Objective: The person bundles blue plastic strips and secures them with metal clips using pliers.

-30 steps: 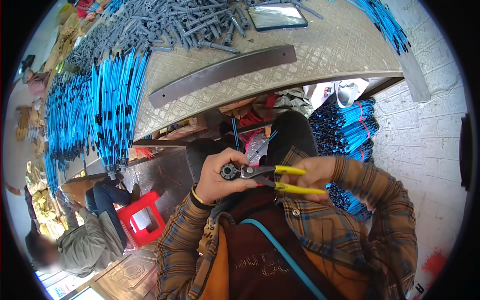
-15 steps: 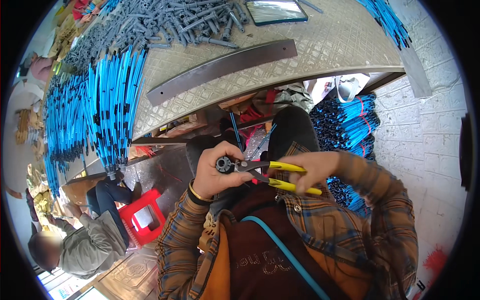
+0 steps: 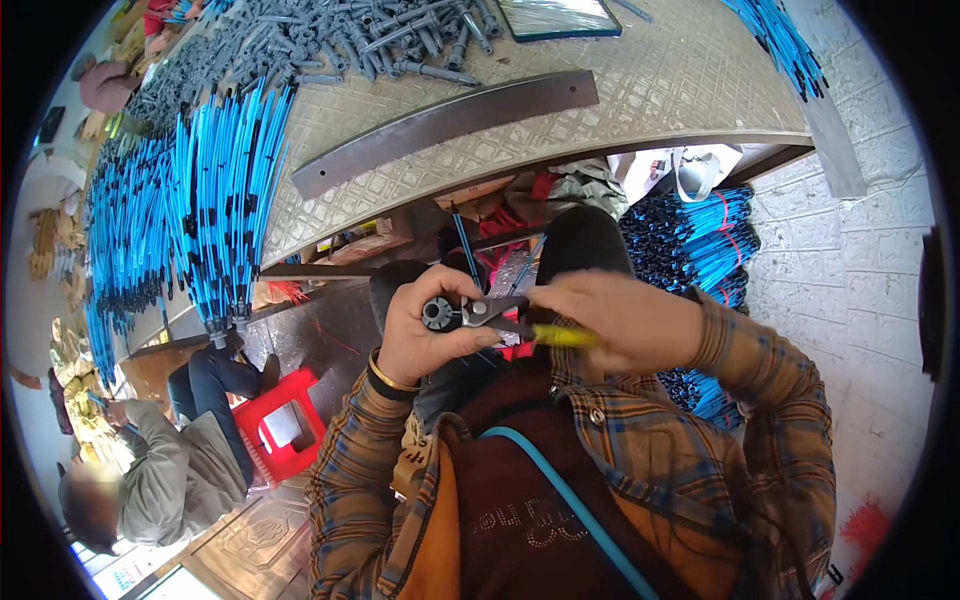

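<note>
Textured table in front of you, grey plastic parts heaped at the far side, blue rods bunched at its L end, dark metal bar near the front edge; co-worker off to your L, near a red stool. Your L hand, over your lap, has fingers + thumb curled round a round black piece. Your R hand, blurred, has fingers wrapped on yellow-handled pliers, metal head right by the piece; can't tell how far they're squeezed
</note>
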### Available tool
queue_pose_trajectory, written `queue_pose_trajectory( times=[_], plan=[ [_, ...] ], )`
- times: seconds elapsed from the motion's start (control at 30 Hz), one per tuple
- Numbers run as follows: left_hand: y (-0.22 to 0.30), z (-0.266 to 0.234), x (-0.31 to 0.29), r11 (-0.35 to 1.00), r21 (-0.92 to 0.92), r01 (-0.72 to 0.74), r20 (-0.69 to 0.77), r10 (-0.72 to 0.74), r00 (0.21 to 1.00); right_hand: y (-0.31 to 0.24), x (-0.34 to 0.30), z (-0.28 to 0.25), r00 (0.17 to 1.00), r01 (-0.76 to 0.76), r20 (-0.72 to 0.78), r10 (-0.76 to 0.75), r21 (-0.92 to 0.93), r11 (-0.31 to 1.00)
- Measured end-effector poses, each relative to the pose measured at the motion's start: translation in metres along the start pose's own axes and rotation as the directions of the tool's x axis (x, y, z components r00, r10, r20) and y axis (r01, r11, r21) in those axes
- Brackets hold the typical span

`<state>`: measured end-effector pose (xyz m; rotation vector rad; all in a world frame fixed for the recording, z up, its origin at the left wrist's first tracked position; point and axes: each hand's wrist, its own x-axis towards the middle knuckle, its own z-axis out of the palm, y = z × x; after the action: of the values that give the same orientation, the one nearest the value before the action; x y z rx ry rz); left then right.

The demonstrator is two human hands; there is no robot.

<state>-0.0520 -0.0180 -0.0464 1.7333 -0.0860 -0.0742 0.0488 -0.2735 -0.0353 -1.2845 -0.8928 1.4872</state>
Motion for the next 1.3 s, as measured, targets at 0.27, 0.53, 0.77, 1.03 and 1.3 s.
queue_pose_trajectory(
  times=[0.27, 0.53, 0.77, 1.03, 1.3],
  plan=[
    [0.001, 0.004, 0.006, 0.997, -0.062, -0.046, 0.088, 0.052, 0.995, 0.02, 0.008, -0.002, 0.967, -0.247, 0.161, 0.2, 0.374, 0.894],
    [0.01, 0.002, 0.001, 0.999, 0.039, -0.001, 0.142, -0.004, 0.99, -0.008, 0.005, -0.008, 0.941, -0.339, 0.151, 0.303, 0.384, 0.859],
    [0.013, 0.006, 0.0, 0.998, 0.052, -0.041, 0.142, 0.033, 0.989, -0.025, 0.0, -0.008, 0.935, -0.354, 0.131, 0.33, 0.291, 0.889],
    [0.018, 0.009, -0.002, 0.999, 0.017, 0.048, 0.136, -0.049, 0.989, -0.025, -0.001, -0.009, 0.918, -0.397, 0.127, 0.377, 0.266, 0.878],
    [0.016, 0.01, -0.003, 0.995, 0.09, -0.052, 0.152, 0.038, 0.988, -0.017, -0.005, 0.002, 0.947, -0.318, 0.122, 0.297, 0.227, 0.92]
  ],
)
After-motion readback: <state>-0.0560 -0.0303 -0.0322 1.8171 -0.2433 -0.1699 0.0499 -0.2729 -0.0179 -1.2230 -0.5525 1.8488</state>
